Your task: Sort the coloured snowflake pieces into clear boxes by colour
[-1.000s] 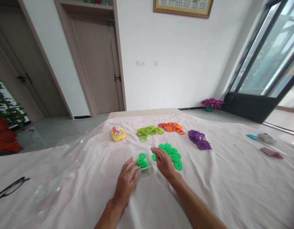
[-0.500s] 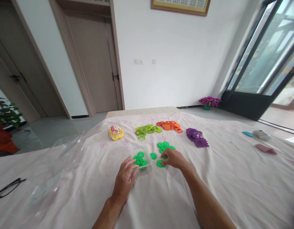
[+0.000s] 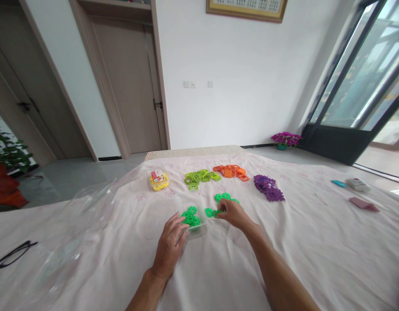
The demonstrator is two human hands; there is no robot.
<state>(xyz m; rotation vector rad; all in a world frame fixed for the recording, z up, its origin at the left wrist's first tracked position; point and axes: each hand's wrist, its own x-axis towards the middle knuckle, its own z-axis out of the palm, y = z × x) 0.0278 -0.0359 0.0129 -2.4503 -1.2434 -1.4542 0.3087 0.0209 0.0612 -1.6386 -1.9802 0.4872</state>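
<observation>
Tub: clear, upright on the cloth, a small heap of green flowers inside. Walls see-through and low, so a piece could clip the rim and drop outside.
Left hand: curved loosely at the tub's near left side, fingertips by the rim and the heap. Whether it pinches the wall or merely rests there, I cannot tell. If it presses hard on one edge, a light tub could tip or skid.
Right hand: narrow pinch, thumb and forefinger together on what looks like a green piece, right of the tub. Thin, flat thing; a grip on its edge alone could let it slip.
Loose flower: on the cloth between tub and right hand, just beside the pinched piece. A low sweep of the fingers could knock it aside.
Green pile: partly hidden behind the right hand. Notched edges might catch and drag a neighbour along.
Other colours: lime pile, orange pile and purple pile farther back, each apart. Green and lime are close in hue; a stray piece could be misread.
Cloth: wrinkled. A forearm dragging a fold could shift tub and pieces together.
Yellow box: back left, well apart from both hands; little risk there.
</observation>
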